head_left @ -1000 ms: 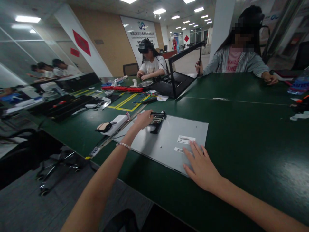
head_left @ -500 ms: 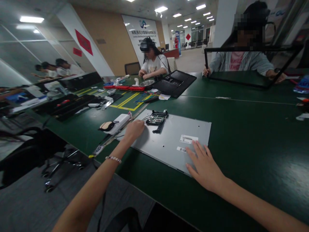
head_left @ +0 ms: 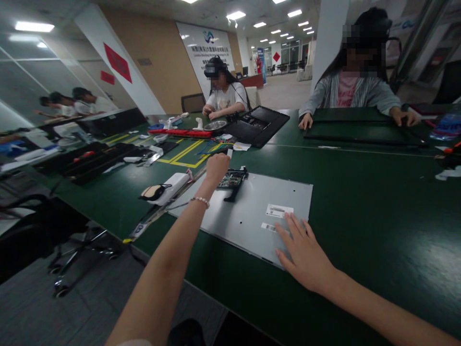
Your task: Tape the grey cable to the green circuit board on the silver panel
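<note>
A flat grey metal-backed display panel (head_left: 236, 238) lies on the green table, with white labels (head_left: 280, 210) near its right end. My right hand (head_left: 306, 252) rests open on the panel's near right edge, fingers spread by the labels. My left hand (head_left: 217, 168) is closed above the panel's far left part. A small white strip (head_left: 229, 153) shows at its fingertips and seems pinched there; its kind is unclear. Below and beside that hand sits a green circuit board (head_left: 230, 180) in a black bracket (head_left: 232, 193), partly hidden by my fingers.
Left of the panel lies a white box-like object (head_left: 169, 187) with a beige-and-black item (head_left: 154, 192) on it. Farther back are a black plastic housing (head_left: 259, 125), coloured wires and a red tray (head_left: 180, 132). Across the table, a co-worker's hands rest by a black frame (head_left: 363, 139).
My left hand has risen and moved away from me to the right, and the white strip now shows at its fingertips. My right hand stays put. The co-worker has lowered the black frame.
</note>
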Demonstrator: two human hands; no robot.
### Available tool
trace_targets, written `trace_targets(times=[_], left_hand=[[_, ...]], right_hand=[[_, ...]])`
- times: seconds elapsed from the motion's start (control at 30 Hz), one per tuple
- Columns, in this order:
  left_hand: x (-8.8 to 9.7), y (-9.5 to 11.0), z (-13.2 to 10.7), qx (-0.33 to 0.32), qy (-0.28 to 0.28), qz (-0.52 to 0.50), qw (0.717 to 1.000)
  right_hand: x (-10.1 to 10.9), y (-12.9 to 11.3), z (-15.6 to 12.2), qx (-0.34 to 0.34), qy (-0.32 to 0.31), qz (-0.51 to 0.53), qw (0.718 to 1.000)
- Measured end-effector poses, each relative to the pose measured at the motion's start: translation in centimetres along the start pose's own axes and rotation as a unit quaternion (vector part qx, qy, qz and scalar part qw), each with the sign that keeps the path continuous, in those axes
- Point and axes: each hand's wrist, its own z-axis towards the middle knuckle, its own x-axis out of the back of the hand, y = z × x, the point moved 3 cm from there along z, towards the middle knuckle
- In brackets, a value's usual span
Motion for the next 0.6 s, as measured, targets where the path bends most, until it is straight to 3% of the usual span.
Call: trace_targets(times=[0.1,0.2,0.33,0.6], left_hand=[[-2.1,1.4,0.5,0.0,-0.014,0.003,1.0],[-3.0,1.2,0.3,0.021,0.007,-0.006,1.0],[-2.8,-0.6,-1.2,0.087,0.06,-0.045,0.993],[-2.8,-4.8,-3.8,0.171,0.013,-0.053,0.984]], right_hand=[[-0.2,0.1,0.1,0.003,0.001,0.002,1.0],[-0.1,0.2,0.2,0.001,-0.001,0.006,1.0],[0.0,0.1,0.2,0.005,-0.009,0.005,1.0],[0.9,-0.4,-0.3,-0.005,-0.016,-0.018,1.0]])
